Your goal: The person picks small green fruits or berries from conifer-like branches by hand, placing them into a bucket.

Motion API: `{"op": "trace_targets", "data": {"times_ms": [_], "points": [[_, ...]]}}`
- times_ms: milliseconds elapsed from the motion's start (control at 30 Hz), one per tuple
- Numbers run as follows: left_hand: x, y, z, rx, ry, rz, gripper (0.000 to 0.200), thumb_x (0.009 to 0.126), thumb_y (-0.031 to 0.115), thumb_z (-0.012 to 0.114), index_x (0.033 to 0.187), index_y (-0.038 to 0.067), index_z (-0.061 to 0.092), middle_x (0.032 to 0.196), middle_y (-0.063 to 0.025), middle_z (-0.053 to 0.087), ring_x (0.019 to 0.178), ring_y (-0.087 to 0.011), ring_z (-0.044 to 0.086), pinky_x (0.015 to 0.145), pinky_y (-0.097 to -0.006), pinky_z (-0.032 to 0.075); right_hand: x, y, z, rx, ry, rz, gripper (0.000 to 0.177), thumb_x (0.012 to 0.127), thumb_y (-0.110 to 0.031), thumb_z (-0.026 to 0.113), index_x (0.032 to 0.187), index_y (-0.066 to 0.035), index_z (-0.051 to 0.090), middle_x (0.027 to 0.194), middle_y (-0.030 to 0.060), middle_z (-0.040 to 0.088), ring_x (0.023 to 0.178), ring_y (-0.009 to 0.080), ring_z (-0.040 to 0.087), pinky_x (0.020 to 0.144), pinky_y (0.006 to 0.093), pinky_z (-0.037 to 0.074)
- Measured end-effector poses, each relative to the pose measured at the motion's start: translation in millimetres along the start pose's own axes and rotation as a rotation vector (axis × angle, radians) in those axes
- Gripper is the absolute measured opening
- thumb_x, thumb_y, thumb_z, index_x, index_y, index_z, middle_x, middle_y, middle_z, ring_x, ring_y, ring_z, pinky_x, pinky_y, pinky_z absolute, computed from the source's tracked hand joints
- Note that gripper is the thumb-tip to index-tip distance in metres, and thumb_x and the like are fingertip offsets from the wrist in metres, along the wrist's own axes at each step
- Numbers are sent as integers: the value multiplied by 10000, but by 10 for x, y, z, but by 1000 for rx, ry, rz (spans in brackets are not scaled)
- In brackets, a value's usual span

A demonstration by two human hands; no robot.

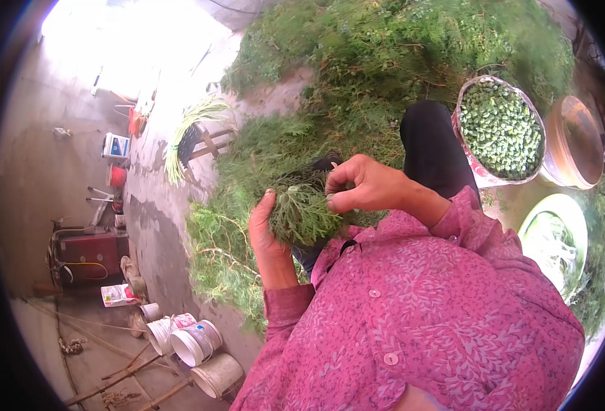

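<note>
My left hand [267, 229] is wrapped round a bunch of feathery evergreen sprigs [306, 216], its thumb on top, above my lap. At the bunch's right edge is my right hand [367, 183], fingers curled and thumb pressed toward the index finger. Anything between those fingertips is too small to make out. Past my knee on the right stands a bucket [460, 103] filled with small pale-green pieces that look like cones or seeds. Cut evergreen branches [384, 61] lie heaped in front of me and around my legs.
To the right are a tan bucket [593, 147] and a light-green basin [576, 219]. A small stool [210, 145] bears long pale-green strands. Several white buckets [196, 342] and wooden poles [124, 370] lie at lower left. Against the wall stands a dark red machine [86, 257].
</note>
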State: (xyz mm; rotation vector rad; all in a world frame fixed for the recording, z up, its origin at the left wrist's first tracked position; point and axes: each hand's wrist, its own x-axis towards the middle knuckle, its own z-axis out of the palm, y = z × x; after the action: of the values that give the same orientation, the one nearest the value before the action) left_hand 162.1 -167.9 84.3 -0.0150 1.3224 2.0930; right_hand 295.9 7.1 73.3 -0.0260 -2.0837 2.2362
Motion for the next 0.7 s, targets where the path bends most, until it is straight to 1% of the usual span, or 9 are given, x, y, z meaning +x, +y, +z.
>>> {"op": "trace_targets", "data": {"times_ms": [67, 133, 233, 300, 333, 400, 433, 500, 700], "points": [[-10, 10, 79, 72, 168, 16, 180, 802, 125, 586, 944, 14, 579, 881, -107, 625, 757, -230, 614, 682, -376, 517, -60, 40, -84, 172, -78, 24, 202, 739, -209, 604, 766, -10, 630, 613, 27, 574, 569, 93, 513, 462, 241, 385], [107, 100, -135, -55, 134, -54, 190, 820, 156, 557, 936, 8, 579, 835, -126, 619, 725, -255, 600, 648, -387, 508, -136, 54, -192, 634, -318, 20, 209, 809, -217, 544, 828, -22, 618, 657, 15, 571, 566, 78, 506, 415, 198, 342], [162, 138, -220, -179, 129, -87, 215, 841, 205, 520, 897, 5, 573, 751, -158, 594, 641, -292, 564, 544, -398, 478, -175, -76, -159, 792, -46, 108, 256, 863, -247, 485, 938, -23, 585, 716, 25, 571, 588, 66, 517, 414, 161, 337], [160, 137, -224, -152, 76, -137, 222, 849, 205, 496, 900, 2, 569, 751, -167, 593, 624, -296, 561, 517, -381, 461, -91, 49, -186, 865, -80, 88, 288, 865, -265, 523, 1023, -25, 544, 770, 19, 571, 623, 72, 536, 418, 153, 344], [167, 126, -262, -150, 78, -136, 222, 849, 205, 496, 900, 2, 569, 751, -167, 593, 624, -296, 561, 517, -381, 461, -37, 58, -152, 692, -5, 125, 268, 842, -243, 562, 996, -24, 561, 761, 18, 573, 641, 79, 543, 437, 167, 364], [194, 76, -342, -201, -218, -215, 187, 841, 174, 524, 919, 13, 579, 866, -136, 629, 750, -275, 615, 647, -401, 515, 65, 126, -61, 517, 71, 163, 250, 820, -222, 602, 968, -22, 577, 752, 17, 575, 659, 86, 550, 457, 180, 384], [142, 89, -174, -200, -220, -216, 187, 841, 174, 524, 919, 13, 579, 866, -136, 629, 750, -275, 615, 647, -401, 515, 123, 192, -1, 313, 177, -9, 238, 790, -195, 636, 942, -18, 588, 750, 16, 578, 656, 85, 546, 494, 200, 406], [35, 88, 173, -146, 202, -207, 219, 854, 193, 487, 906, -8, 558, 738, -181, 590, 591, -294, 563, 495, -391, 457, 177, 192, 53, 102, 282, -181, 231, 759, -169, 671, 915, -13, 599, 748, 16, 581, 653, 85, 542, 530, 221, 428], [57, 37, 116, -96, 139, -208, 247, 860, 205, 482, 930, -17, 563, 759, -172, 607, 603, -283, 584, 496, -393, 485, 248, 147, 105, -36, 378, -114, 220, 714, -169, 701, 827, 0, 618, 704, 26, 597, 638, 66, 513, 592, 249, 444]]}}
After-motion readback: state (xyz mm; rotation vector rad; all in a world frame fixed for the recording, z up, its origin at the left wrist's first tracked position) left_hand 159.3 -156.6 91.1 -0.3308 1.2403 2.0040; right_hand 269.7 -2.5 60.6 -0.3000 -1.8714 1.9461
